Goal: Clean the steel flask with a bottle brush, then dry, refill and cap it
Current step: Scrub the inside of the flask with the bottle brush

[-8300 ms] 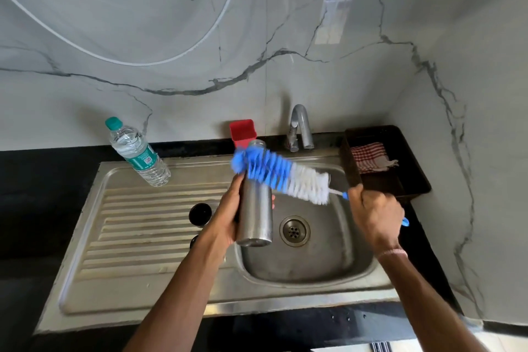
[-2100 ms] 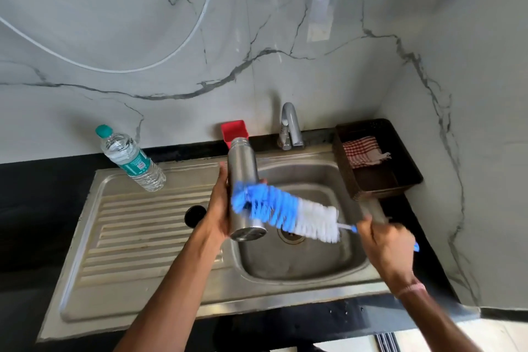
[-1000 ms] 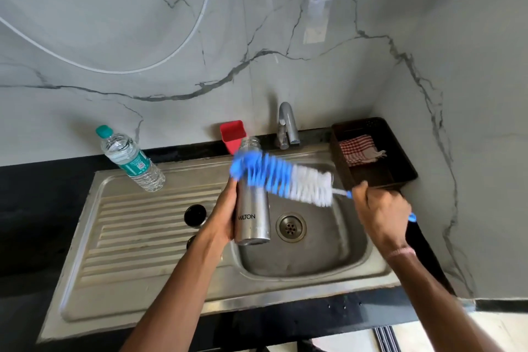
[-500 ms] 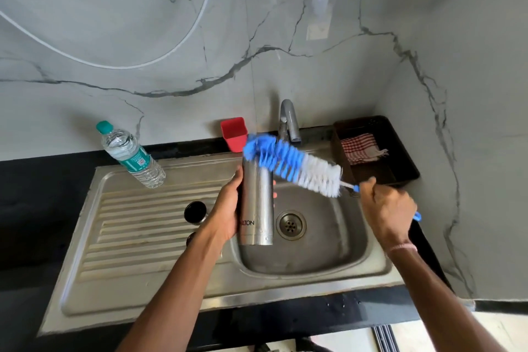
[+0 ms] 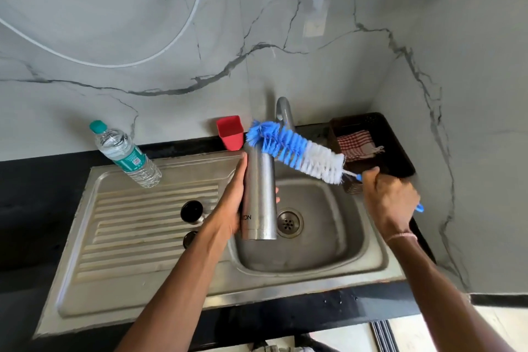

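Observation:
My left hand (image 5: 233, 203) grips the steel flask (image 5: 260, 197) upright over the sink basin (image 5: 328, 249), fingers curled round its body. My right hand (image 5: 390, 200) holds the blue handle of the bottle brush (image 5: 297, 151). The blue and white bristles lie across the flask's top, with the blue tip at its mouth, which the bristles hide. A black cap (image 5: 192, 211) sits on the drainboard (image 5: 143, 226), left of the flask. A plastic water bottle (image 5: 125, 154) with a teal cap stands at the drainboard's back left.
The tap (image 5: 284, 111) rises behind the brush. A red cup (image 5: 230, 131) stands at the wall behind the flask. A dark tray (image 5: 397, 149) at the back right holds a red checked cloth (image 5: 357, 144). Marble walls close the back and right.
The brush rose from the flask's lower body to its top. The flask turned a little in my left hand, so its printed name now shows at the lower left edge.

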Demonstrator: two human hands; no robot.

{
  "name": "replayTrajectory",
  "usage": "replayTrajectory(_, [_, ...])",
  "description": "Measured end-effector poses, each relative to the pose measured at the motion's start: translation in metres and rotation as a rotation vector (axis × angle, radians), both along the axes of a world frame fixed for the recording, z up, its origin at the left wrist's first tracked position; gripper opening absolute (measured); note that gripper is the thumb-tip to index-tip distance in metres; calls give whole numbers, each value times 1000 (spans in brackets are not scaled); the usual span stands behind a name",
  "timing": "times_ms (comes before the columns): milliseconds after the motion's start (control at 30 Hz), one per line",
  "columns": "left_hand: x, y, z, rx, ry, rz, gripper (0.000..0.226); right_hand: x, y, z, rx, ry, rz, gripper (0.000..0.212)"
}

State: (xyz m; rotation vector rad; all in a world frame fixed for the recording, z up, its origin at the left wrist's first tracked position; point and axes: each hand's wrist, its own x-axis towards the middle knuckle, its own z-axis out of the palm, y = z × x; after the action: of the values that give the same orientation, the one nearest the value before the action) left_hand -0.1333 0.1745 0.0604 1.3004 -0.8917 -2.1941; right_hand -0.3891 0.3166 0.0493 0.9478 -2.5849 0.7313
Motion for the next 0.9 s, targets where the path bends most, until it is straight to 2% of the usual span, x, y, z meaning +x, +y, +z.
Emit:
replayTrajectory(67, [3, -4, 2, 10, -18, 11, 76, 11, 28, -15, -12, 30, 102, 58])
replayTrajectory(200, [13, -17, -3, 100, 27, 48, 78, 36, 85, -38, -45, 48, 255, 60])
replayTrajectory(333, [4, -9, 2, 17, -23, -36, 84, 17, 52, -28, -59, 94, 173, 58])
replayTrajectory(467, [0, 7, -3, 2, -31, -90, 66, -8, -1, -3, 9, -35, -48, 55])
replayTrajectory(567, [4, 6, -4, -3, -44, -82, 67, -8, 5, -6, 13, -53, -1, 59])
replayTrajectory(733, [15, -8, 1, 92, 3, 19, 74, 38, 75, -31, -47, 61, 299, 59])
replayTrajectory(800, [14, -11, 3, 83, -15, 18, 79, 39, 76, -31, -73, 65, 280, 60])
replayTrajectory(900, [6, -5, 2, -22, -111, -48, 84, 26, 36, -19, -47, 20, 103, 60])
